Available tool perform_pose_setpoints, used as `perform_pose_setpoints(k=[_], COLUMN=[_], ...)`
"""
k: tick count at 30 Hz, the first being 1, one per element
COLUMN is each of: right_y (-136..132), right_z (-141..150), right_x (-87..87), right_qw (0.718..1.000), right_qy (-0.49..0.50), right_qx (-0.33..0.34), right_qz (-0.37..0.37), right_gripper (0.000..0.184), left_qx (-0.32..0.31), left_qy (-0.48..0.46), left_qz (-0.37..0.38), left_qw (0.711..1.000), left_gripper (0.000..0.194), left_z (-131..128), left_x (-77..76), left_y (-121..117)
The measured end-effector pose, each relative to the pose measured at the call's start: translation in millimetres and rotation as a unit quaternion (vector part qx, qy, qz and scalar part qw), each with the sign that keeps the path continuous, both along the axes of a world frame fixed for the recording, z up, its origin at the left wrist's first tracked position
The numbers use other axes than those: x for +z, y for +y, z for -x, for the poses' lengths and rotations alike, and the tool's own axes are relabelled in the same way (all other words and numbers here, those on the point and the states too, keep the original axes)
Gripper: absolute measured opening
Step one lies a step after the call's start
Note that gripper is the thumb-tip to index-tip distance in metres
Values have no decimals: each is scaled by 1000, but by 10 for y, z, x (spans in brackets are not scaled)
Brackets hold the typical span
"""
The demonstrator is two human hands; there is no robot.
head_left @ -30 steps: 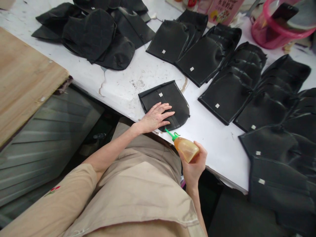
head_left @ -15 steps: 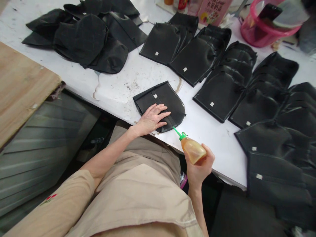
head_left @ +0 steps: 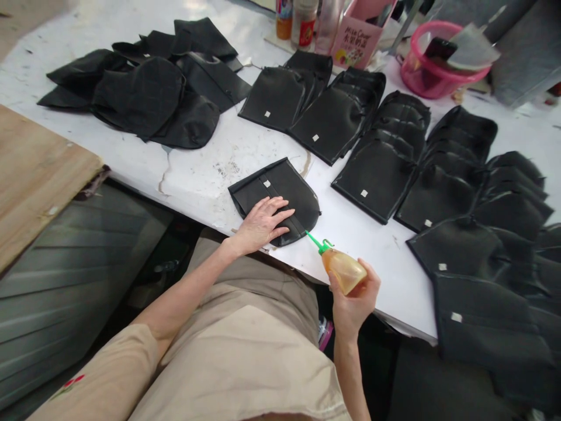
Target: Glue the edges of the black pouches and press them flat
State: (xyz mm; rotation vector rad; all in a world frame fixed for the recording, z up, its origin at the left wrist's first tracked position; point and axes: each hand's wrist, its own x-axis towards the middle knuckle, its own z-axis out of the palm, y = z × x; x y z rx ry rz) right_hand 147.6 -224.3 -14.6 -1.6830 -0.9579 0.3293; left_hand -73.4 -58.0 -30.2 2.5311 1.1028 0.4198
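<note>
A black rounded leather-like piece [head_left: 298, 190] lies on the white table near its front edge, with a strip down its middle and a small white tag on it. My left hand [head_left: 263, 224] rests on this piece, fingers spread and pressing it flat. In my right hand [head_left: 357, 298] is a squeeze glue bottle [head_left: 345, 270] with amber contents and a green nozzle. The nozzle tip points at the near edge of the piece, by the strip's end; whether it touches I cannot tell.
Overlapping rows of tagged black pieces [head_left: 377, 169] cover the right side of the table [head_left: 197, 175]. A loose black pile [head_left: 135, 93] lies at the back left. Bottles [head_left: 303, 26], a pink box [head_left: 357, 38] and a pink basket [head_left: 425, 79] stand behind. A wooden board [head_left: 39, 175] juts in at left.
The view has tilted up a little, so the table's contents sit lower and more of the back shows. Both hands keep nearly the same hold, the nozzle still at the piece's edge.
</note>
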Motion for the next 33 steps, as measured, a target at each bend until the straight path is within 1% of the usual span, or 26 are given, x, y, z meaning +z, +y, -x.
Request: perform_pose_setpoints(k=[3, 5, 7, 8, 10, 12, 14, 16, 17, 20, 22, 26, 28, 30, 33], right_y=[22, -1, -40, -59, -81, -75, -45, -12, 0, -6, -40, -108, -121, -120, -101], right_z=[-23, -17, -5, 1, 8, 5, -10, -33, -45, -72, -75, -44, -18, 10, 43], right_x=[-33, -36, -17, -1, 38, 78, 111, 132, 137, 133, 117, 94, 99, 114, 136], right_qw=[1000, 1000, 999, 998, 991, 974, 952, 940, 941, 960, 974, 996, 1000, 998, 993], right_qy=[-9, -11, 8, 32, 113, 217, 303, 340, 338, 277, 222, 92, 18, -41, -84], right_qx=[8, 26, 42, 46, 41, 27, 11, -1, -7, -25, -32, -15, 12, 40, 70], right_qz=[-1, 10, 27, 36, 51, 52, 38, 17, 7, -10, -1, 12, -5, -22, -33], right_gripper=[58, 58, 59, 59, 60, 61, 61, 60, 60, 58, 60, 64, 62, 61, 62], left_qx=[1, 4, 7, 8, 14, 28, 46, 60, 65, 84, 100, 123, 129, 133, 136], left_qy=[3, 5, 9, 12, 22, 38, 63, 94, 110, 150, 170, 183, 182, 178, 175], left_qz=[-1, 0, 2, 1, -2, -9, -18, -28, -32, -44, -49, -54, -57, -58, -55], left_qw=[1000, 1000, 1000, 1000, 1000, 999, 997, 993, 991, 984, 979, 974, 973, 973, 974], left_gripper=[47, 47, 47, 46, 45, 45, 45, 46, 46, 48, 48, 46, 48, 48, 47], left_z=[-4, -6, -10, -15, -34, -67, -114, -172, -205, -316, -394, -507, -525, -522, -513], left_x=[-6, -6, 3, 12, 43, 93, 155, 218, 245, 294, 298, 267, 247, 231, 221], left_y=[-2, -3, -5, -8, -20, -39, -63, -83, -89, -91, -84, -78, -83, -89, -97])
